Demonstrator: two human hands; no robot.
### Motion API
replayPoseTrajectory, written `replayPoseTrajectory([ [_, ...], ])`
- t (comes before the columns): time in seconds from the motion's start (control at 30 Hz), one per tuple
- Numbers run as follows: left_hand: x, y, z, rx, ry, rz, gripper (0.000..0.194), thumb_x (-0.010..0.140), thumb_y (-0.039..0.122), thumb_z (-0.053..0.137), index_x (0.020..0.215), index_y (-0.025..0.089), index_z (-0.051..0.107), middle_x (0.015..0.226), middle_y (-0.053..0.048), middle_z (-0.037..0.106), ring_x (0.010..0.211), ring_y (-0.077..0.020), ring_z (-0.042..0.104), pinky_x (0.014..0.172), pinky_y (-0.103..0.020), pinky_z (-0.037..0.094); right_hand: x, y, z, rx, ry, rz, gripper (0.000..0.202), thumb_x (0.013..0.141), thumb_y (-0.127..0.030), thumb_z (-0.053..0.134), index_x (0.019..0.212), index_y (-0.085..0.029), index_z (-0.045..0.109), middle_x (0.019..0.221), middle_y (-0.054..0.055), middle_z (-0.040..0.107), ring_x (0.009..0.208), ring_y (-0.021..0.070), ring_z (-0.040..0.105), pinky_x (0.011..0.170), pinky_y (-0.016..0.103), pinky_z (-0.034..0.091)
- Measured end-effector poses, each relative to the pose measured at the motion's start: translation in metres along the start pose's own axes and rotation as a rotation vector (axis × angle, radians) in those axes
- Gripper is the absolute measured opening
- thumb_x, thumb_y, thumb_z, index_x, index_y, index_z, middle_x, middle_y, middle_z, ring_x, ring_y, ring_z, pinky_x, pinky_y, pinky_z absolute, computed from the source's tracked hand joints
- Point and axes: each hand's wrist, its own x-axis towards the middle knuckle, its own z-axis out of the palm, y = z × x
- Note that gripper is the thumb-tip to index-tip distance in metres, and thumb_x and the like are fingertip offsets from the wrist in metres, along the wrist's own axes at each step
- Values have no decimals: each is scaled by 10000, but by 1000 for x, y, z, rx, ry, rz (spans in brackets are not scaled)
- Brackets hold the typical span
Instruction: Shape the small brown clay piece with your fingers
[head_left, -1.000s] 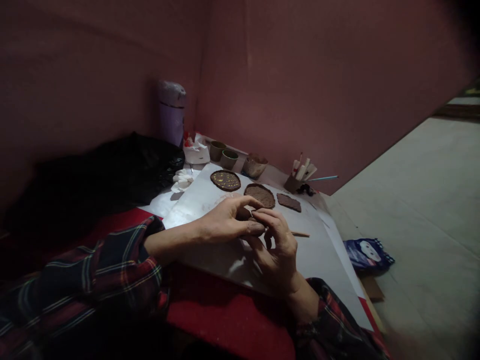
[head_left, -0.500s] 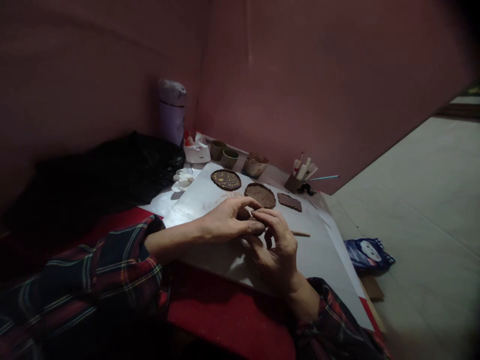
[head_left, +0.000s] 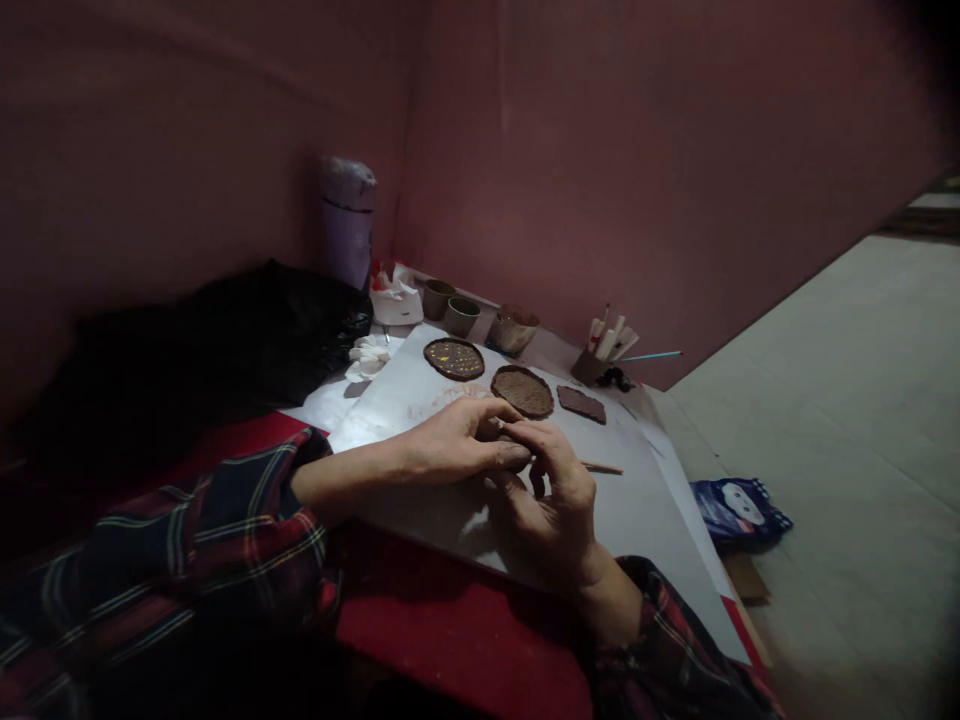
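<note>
My left hand and my right hand meet over the front of the white paper, fingertips together. Both are closed around a small piece of brown clay, mostly hidden by the fingers. Brown smears mark my left thumb. Just beyond the hands lies a round brown clay slab with a raised rim. To its left is a similar slab with yellow dots, and to its right a small rectangular slab. A thin wooden stick lies right of my right hand.
At the back stand two cups, a smeared bowl, a tissue pack and a purple bottle. A holder with tools is at back right. A black bag lies left; pink walls enclose the table.
The view has shifted very slightly. My hands keep nearly the same pose, with only a slight movement of the right fingers against the left.
</note>
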Motion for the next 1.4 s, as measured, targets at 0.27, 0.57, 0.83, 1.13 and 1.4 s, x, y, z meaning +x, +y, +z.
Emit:
replayPoseTrajectory([
  [0.27, 1, -3, -1, 1, -7, -3, 281, 823, 309, 653, 1022, 115, 606, 974, -73, 653, 871, -164, 610, 753, -273, 467, 0, 2, 1, -17, -22, 8, 372, 823, -134, 656, 1179, -221, 599, 1108, 90, 682, 896, 195, 673, 607, 302, 575],
  [0.57, 0, -3, -1, 29, -6, 5, 307, 822, 299, 648, 1040, 87, 607, 976, -88, 658, 877, -179, 619, 772, -299, 489, -1, 1, 0, -25, -25, 10, 395, 798, -103, 644, 1173, -219, 596, 1107, 87, 678, 890, 194, 665, 581, 289, 560],
  [0.83, 1, -3, -1, 56, 2, -7, 345, 821, 307, 642, 1074, 75, 612, 1009, -116, 671, 910, -205, 630, 795, -327, 501, 0, 1, 0, -19, -26, 0, 393, 804, -96, 643, 1176, -213, 600, 1099, 85, 680, 877, 184, 660, 613, 290, 563],
  [1.13, 1, -2, -1, 41, 2, -10, 335, 815, 284, 643, 1072, 72, 607, 996, -105, 669, 901, -190, 633, 781, -301, 489, -1, 3, 0, -12, -27, -15, 421, 794, -66, 638, 1187, -208, 591, 1116, 79, 670, 883, 176, 655, 631, 284, 556],
  [1.4, 1, -3, 0, 31, 0, -13, 332, 818, 293, 645, 1065, 74, 602, 1022, -114, 669, 925, -194, 636, 810, -312, 494, -1, 4, 1, -1, -20, -29, 422, 796, -56, 639, 1187, -207, 590, 1108, 73, 669, 865, 163, 648, 621, 277, 546],
])
